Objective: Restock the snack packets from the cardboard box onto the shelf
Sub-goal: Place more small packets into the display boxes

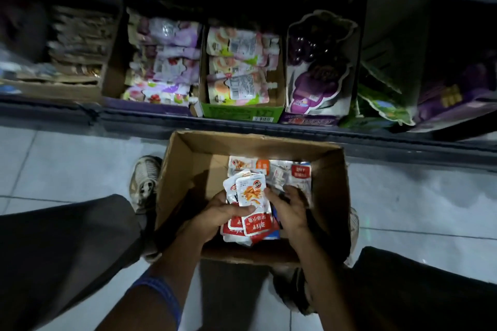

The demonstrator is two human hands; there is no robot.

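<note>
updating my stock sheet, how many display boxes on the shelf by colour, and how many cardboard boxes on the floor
green display box: 1
purple display box: 1
cardboard box on the floor: 1
total: 3
The other shelf trays are too dark to tell their colour.

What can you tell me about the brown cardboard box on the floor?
The cardboard box is plain brown, open at the top with worn, bent edges. It sits on the pale tiled floor in front of the shelf, between the person's feet. Inside lie white and red snack packets. The left hand holds a bunch of them over the box, and the right hand reaches in beside it.
</note>
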